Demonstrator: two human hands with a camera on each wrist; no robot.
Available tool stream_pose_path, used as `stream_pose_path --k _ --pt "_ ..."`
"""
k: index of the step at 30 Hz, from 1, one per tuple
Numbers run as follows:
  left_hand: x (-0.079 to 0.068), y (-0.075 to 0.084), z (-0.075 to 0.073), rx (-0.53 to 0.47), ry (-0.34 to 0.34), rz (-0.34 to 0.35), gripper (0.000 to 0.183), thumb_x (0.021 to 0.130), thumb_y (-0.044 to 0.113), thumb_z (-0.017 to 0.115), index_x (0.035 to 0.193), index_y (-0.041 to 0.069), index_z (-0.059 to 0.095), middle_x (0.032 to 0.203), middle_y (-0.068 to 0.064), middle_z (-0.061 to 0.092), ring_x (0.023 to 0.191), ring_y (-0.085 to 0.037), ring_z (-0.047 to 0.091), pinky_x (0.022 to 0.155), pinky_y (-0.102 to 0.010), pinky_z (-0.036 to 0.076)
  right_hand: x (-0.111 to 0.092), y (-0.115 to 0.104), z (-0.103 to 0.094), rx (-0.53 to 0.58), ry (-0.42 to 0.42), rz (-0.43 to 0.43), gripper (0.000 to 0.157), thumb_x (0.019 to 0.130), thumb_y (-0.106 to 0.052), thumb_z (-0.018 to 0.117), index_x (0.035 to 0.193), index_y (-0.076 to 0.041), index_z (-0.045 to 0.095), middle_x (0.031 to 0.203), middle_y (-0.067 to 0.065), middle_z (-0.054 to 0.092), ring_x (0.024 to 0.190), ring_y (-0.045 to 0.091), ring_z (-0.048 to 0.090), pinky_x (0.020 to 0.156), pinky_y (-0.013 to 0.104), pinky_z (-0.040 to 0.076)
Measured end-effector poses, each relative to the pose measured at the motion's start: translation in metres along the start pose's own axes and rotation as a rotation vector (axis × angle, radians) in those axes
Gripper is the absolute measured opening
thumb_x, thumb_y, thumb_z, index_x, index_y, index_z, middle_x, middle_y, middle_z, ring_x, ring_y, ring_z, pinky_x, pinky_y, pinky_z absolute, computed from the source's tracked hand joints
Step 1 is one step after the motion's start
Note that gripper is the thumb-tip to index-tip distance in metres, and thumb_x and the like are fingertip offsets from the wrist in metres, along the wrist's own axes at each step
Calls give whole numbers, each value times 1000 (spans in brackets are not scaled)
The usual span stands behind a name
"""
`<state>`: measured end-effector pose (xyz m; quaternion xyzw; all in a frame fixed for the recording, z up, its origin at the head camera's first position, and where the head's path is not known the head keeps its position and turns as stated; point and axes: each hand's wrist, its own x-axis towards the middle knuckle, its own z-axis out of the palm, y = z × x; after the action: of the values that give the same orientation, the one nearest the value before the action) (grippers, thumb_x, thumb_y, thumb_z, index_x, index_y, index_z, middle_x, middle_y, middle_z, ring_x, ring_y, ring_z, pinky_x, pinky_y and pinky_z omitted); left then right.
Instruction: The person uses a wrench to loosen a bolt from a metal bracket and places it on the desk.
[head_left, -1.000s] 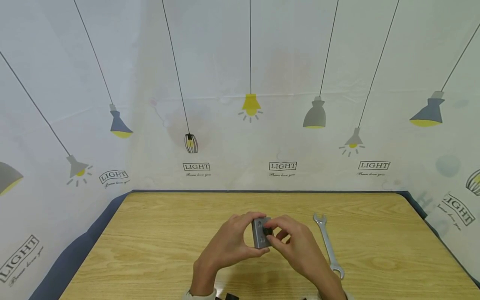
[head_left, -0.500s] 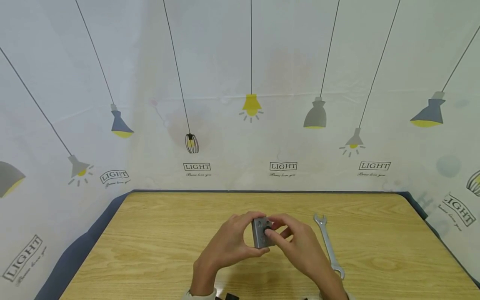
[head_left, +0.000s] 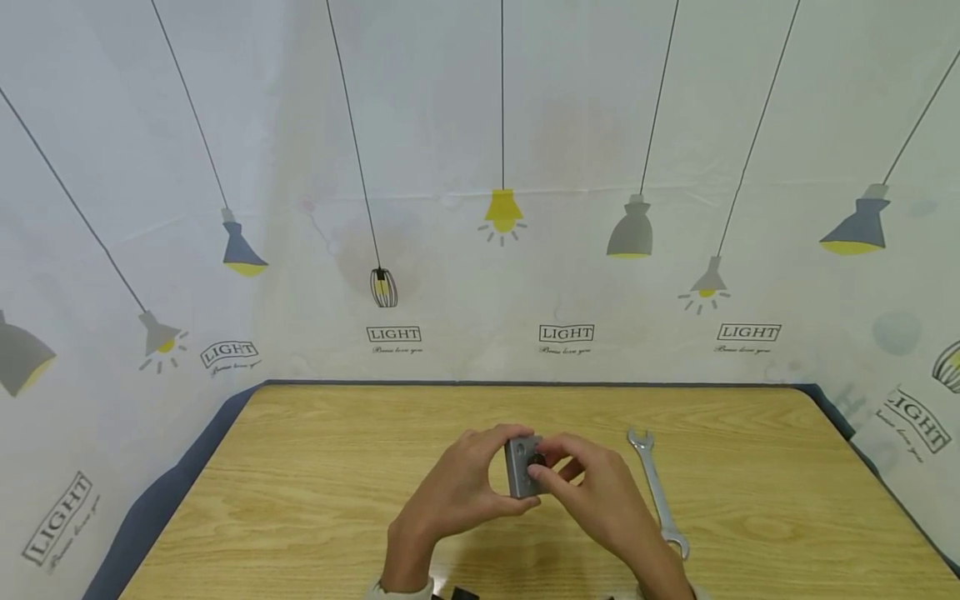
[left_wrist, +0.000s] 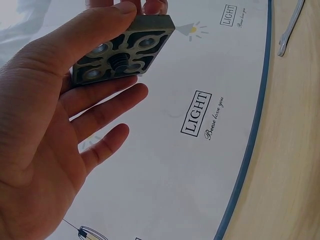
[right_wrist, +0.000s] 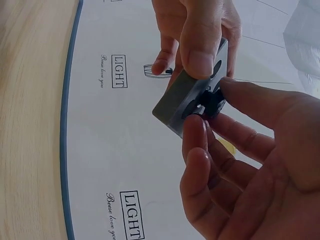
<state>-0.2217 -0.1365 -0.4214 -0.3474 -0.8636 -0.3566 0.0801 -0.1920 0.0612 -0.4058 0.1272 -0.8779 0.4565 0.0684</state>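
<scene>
My left hand [head_left: 459, 485] holds a grey square metal plate [head_left: 516, 477] by its edges, thumb on one side and fingers on the other, raised over the table. Holes sit near the plate's corners. In the left wrist view, the threaded end of a bolt [left_wrist: 119, 62] pokes through the centre of its ribbed back. On the other face, my right hand [head_left: 600, 493] pinches the bolt's dark head [right_wrist: 215, 103] between thumb and fingertips. In the right wrist view a stretch of shank shows between that head and the plate.
A double open-ended wrench [head_left: 655, 485] lies on the wooden table [head_left: 300, 500], right of my right hand. Behind the table rises a pale backdrop [head_left: 450, 350] printed with hanging lamps. Small black items [head_left: 463, 593] show at the bottom edge.
The fingers and thumb of my right hand have shifted round the bolt head and back, with the thumb first moving up, then slightly down. The left hand and plate stay almost still.
</scene>
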Motion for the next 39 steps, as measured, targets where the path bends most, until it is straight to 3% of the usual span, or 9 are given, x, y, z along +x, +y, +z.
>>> stream_pose_path --k 20,39 --pt "1 1 -2 3 -21 -19 70 74 30 89 135 17 57 122 10 65 98 -8 59 92 -37 49 -1 -1 -1 -9 -7 -34 14 86 -14 76 99 -15 72 88 -3 68 72 7 63 64 22 52" --pt "1 0 -2 6 -12 -7 70 74 29 89 135 17 57 122 10 65 99 -8 59 93 -37 49 -3 0 -2 -32 -10 -114 19 85 -8 76 103 -14 72 103 2 71 72 5 63 64 22 53"
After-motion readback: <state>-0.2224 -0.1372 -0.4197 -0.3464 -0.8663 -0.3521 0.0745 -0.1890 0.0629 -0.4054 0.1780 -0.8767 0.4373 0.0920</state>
